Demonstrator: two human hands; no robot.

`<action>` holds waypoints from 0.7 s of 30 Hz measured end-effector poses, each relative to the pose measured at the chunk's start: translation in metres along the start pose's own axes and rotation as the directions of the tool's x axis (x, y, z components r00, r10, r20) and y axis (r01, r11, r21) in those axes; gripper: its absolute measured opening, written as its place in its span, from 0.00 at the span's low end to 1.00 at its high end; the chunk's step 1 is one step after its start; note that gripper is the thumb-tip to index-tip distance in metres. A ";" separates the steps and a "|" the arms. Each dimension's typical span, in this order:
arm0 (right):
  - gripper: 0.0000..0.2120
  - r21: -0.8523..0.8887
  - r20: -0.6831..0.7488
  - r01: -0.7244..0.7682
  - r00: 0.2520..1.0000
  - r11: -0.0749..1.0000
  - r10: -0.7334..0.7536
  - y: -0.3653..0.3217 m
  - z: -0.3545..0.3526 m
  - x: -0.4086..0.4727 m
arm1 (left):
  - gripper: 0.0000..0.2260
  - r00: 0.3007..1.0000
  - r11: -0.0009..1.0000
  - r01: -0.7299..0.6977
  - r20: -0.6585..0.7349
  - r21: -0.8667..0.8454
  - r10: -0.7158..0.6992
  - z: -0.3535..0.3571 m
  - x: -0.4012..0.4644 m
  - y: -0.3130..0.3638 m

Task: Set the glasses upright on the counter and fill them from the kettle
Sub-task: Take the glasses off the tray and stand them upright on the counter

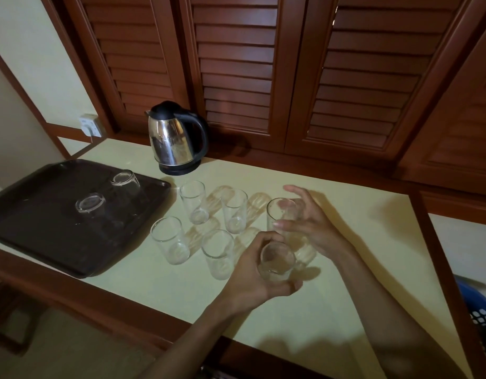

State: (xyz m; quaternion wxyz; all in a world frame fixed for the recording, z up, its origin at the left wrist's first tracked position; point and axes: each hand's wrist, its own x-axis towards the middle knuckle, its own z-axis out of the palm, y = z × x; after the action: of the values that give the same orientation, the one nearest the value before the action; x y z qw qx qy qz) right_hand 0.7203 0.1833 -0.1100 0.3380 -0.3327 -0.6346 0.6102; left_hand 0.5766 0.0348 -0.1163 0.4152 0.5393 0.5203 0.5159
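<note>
On the pale counter (354, 272) stand several clear empty glasses, upright, among them one at the back left (193, 201) and one at the front left (168, 239). My left hand (252, 280) is closed around another glass (277, 262), mouth up, at the front right of the group. My right hand (313, 228) has its fingers spread around an upright glass (280, 214); only the thumb touches it. Two glasses (90, 206) (124, 181) sit upside down on the dark tray (34, 231). A steel kettle (175, 138) with a black handle rests on its base behind the glasses.
Brown louvred cupboard doors (236, 77) rise behind the counter. A wall socket (90, 126) is left of the kettle. A blue perforated basket (480, 313) sits beyond the counter's right edge. A wooden rim (72, 291) borders the counter's front.
</note>
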 end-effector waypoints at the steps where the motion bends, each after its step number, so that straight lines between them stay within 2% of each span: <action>1: 0.45 0.005 -0.006 0.019 1.000 1.000 -0.019 -0.010 -0.004 0.000 | 0.31 1.000 1.000 -0.004 -0.008 -0.014 0.004 -0.002 -0.001 0.004; 5: 0.44 -0.055 -0.006 0.119 0.993 0.991 -0.119 -0.046 -0.010 0.001 | 0.34 0.997 0.995 -0.044 -0.062 -0.090 0.038 -0.008 -0.002 0.021; 11: 0.42 -0.148 0.028 0.245 0.970 0.958 -0.243 -0.087 0.013 0.007 | 0.32 0.984 0.980 -0.171 -0.070 -0.097 0.165 -0.025 0.003 0.067; 16: 0.40 -0.204 0.062 0.276 0.961 0.939 -0.269 -0.111 0.043 0.023 | 0.28 0.969 0.968 -0.237 -0.091 -0.081 0.229 -0.063 0.012 0.093; 21: 0.37 -0.255 0.090 0.279 0.960 0.926 -0.264 -0.123 0.083 0.053 | 0.25 0.961 0.963 -0.269 -0.066 0.015 0.269 -0.120 0.019 0.094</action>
State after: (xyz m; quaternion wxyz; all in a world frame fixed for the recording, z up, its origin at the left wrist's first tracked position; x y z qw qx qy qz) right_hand 0.6208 0.1774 0.0115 0.3543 -0.2672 -0.7595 0.4757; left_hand 0.4690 0.0327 -0.0062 0.3217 0.5883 0.4577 0.5838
